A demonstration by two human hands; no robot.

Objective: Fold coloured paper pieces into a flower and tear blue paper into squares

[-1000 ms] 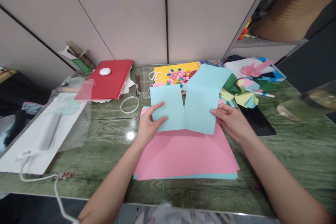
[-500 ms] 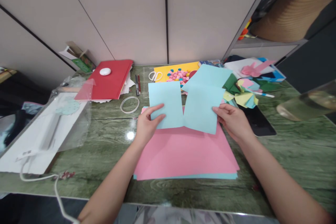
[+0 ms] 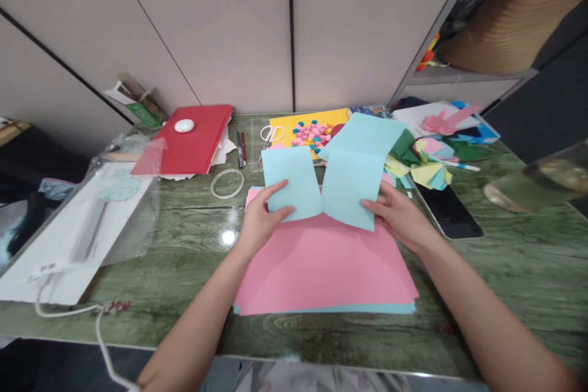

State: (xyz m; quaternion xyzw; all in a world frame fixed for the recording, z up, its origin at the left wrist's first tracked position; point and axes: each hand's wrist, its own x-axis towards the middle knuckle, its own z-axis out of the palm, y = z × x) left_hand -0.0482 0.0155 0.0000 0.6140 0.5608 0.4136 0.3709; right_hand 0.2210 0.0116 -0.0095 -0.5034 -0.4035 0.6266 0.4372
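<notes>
Each of my hands pinches one side of a light blue sheet of paper [image 3: 349,187], held above a pink sheet [image 3: 321,263]. A V-shaped gap splits it from the top, and the halves meet near the lower middle edge. My left hand [image 3: 266,214] grips the left half between thumb and fingers. At the right half's lower edge, my right hand [image 3: 397,211] holds with its thumb in front and its fingers partly hidden behind. Behind the right half lies another light blue paper [image 3: 372,131]; I cannot tell whether they touch.
White-handled scissors [image 3: 272,133] and small pink and blue pieces [image 3: 315,135] lie on yellow paper [image 3: 337,115] at the back. A phone [image 3: 452,211], folded papers [image 3: 429,168] and a clear bottle [image 3: 537,177] are at right; a tape roll [image 3: 214,190] and red folder [image 3: 197,147] at left.
My right hand has moved slightly left and in, and the two halves of the blue sheet bend more, their outer sides closer together. My left hand has barely moved.
</notes>
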